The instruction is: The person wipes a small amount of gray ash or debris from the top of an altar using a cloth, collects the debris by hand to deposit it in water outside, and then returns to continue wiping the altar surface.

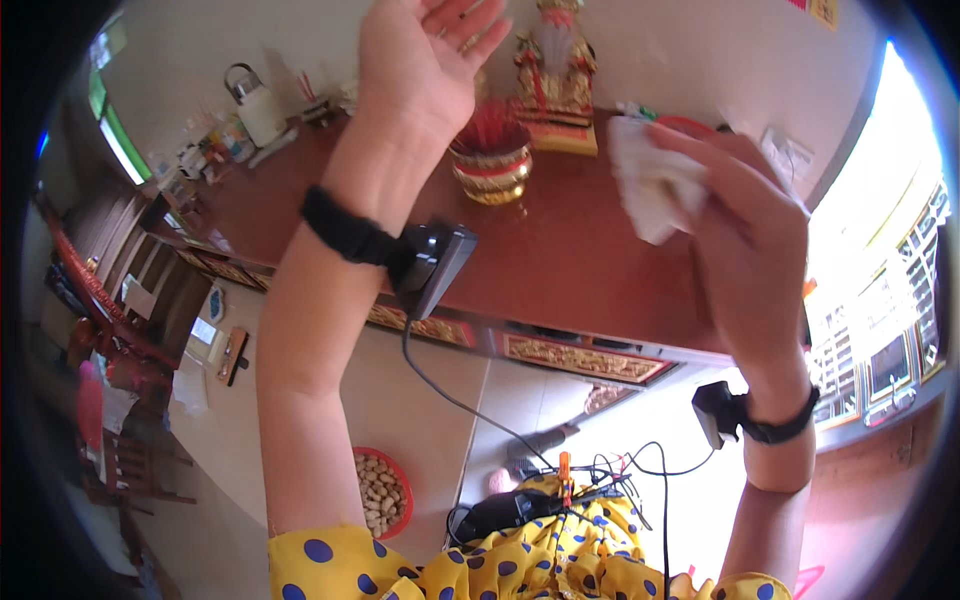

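My left hand [420,71] is raised at the top of the head view, palm showing, fingers spread and partly cut off by the picture's edge. Nothing shows in it. Below it, a gold-and-red incense pot [491,176] with a dense bunch of red sticks stands on a red-brown wooden altar table [570,262]. A white cloth or folded tissue [652,180] is gripped in my right hand [750,225], above the right part of the table. Behind the pot a gilded, seated statue [559,71] rests on a yellow-and-red base [566,135].
A cream kettle [259,112] and several small bottles [217,139] line the table's left back. A red bowl of peanuts [382,491] sits on a pale surface [420,390] near my body. Black cables [480,412] run from wrist devices. Bright window light comes from the right.
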Tool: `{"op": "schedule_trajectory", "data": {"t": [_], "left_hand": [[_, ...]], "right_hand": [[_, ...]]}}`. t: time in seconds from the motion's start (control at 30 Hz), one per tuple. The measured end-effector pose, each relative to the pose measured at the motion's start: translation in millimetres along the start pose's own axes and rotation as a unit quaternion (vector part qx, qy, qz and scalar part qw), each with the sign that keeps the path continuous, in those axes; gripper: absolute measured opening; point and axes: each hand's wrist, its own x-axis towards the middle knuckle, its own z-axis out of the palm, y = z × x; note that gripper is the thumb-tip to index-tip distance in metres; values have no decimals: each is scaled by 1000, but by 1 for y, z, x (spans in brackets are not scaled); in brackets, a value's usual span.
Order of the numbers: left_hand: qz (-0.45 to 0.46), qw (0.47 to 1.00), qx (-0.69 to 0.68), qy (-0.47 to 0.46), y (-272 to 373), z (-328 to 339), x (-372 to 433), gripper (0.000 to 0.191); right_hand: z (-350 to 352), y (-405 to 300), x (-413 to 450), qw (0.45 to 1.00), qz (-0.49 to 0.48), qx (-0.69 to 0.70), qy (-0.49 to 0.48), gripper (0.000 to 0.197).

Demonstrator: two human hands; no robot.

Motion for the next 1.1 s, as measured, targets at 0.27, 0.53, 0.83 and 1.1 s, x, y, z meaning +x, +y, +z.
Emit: {"op": "schedule_trajectory", "data": {"t": [0.27,0.53,0.83,1.1], "left_hand": [[-124,924,-87,-352,15,51,-90,16],[-115,962,23,-245,-29,88,-181,27],[-127,969,125,-174,-96,130,-262,34],[-280,921,159,-218,-136,148,-317,37]], "right_hand": [[-157,23,-162,942,157,-113,274,30],[-260,141,-310,825,346,208,395,25],[-297,201,-398,723,431,375,388,37],[-294,174,-420,688,437,430,388,31]]}}
